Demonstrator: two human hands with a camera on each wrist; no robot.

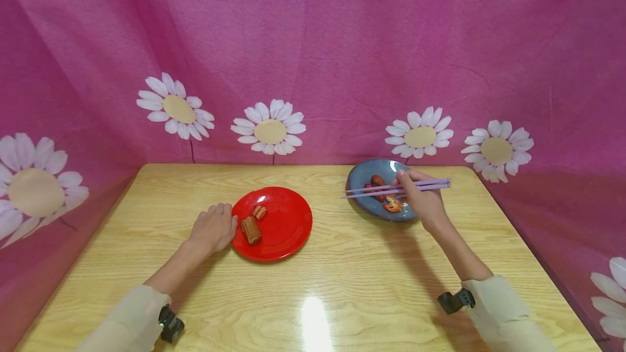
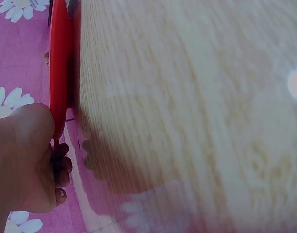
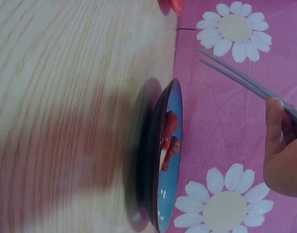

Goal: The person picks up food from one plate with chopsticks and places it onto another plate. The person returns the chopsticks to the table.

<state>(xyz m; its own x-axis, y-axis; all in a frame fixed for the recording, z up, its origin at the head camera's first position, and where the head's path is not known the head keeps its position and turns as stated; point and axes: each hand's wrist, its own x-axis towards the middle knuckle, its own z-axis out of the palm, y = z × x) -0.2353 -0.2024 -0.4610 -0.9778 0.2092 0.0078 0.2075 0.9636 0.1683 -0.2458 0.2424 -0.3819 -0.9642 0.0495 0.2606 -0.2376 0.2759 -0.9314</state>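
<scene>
My left hand [image 1: 213, 227] grips the left rim of a red plate [image 1: 288, 227], its fingertips at the rim's edge in the left wrist view. On that plate lie a brown, block-shaped piece of food [image 1: 251, 231] and a smaller tan, ridged piece [image 1: 259, 212]. My right hand [image 1: 421, 200] holds a pair of purple chopsticks [image 1: 371, 191], tips pointing left with a small gap between them. They hover over a blue dish [image 1: 362, 171], apart from the food in the right wrist view. The dish holds dark red, glossy pieces [image 3: 171, 127] and an orange-yellow piece [image 1: 393, 204].
Both plates stand on a light wooden table [image 1: 332, 265], the blue dish near its back right edge. Pink cloth [image 1: 313, 58] with large white daisies hangs behind and at both sides. Dark wrist cameras [image 1: 456, 301] sit at the cuffs of both pale sleeves.
</scene>
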